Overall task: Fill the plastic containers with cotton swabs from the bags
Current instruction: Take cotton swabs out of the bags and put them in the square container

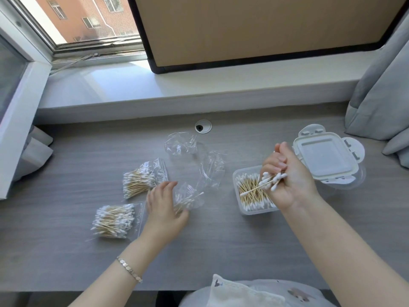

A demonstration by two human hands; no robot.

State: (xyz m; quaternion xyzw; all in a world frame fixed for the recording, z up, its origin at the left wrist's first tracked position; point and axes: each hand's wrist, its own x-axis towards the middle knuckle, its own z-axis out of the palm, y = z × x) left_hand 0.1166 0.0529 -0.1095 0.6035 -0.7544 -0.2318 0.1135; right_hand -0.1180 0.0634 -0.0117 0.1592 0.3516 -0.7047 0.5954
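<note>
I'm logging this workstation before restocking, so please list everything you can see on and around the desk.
open container: one, clear plastic, desk centre-right, partly filled with swabs
lidded container: one, clear with white lid, right of the open one
full swab bags: two, clear, desk left
part-empty bag: one, clear, at the left hand
empty bags: two, clear, desk centre
swab bundle: one, white tips on wooden sticks, above the open container
cable grommet: one, silver, desk back
desk: one, grey woodgrain
curtain: one, grey, far right
bracelet: one, silver, left wrist
left hand: rests on part-empty bag
right hand: grips swab bundle
</note>
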